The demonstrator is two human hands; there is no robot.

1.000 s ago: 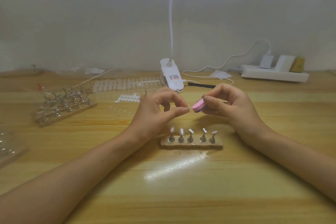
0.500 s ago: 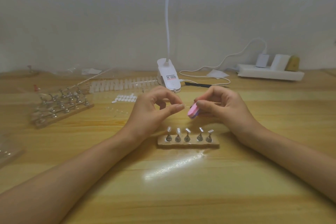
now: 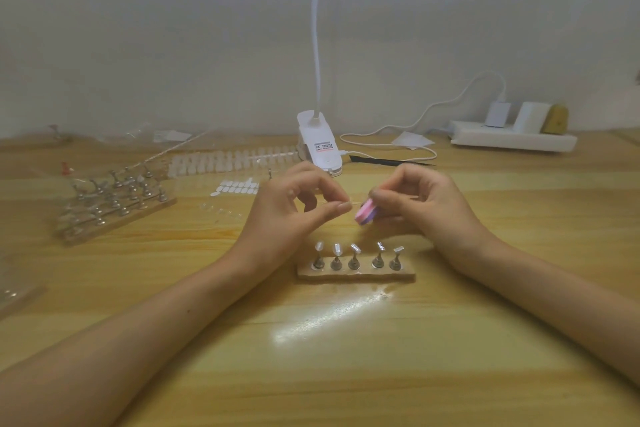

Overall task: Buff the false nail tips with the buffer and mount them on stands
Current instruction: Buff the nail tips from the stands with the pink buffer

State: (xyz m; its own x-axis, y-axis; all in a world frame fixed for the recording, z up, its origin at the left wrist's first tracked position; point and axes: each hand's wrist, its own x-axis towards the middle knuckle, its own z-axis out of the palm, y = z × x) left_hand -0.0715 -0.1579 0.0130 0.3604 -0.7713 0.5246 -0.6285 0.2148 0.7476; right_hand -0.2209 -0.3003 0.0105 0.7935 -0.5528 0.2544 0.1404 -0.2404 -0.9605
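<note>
Buffer dipped slightly: R hand pinches it, L hand pinches nail tip (barely visible) alongside.

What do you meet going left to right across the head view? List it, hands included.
stand rack → left hand → buffer → right hand → power strip

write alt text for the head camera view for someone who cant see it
Over a wooden table, a person's left hand pinches a clear nail tip beside a pink buffer gripped in the right hand. Nearer the camera, a wooden block carries five metal stands; a white clip lamp stands behind the hands.
</note>
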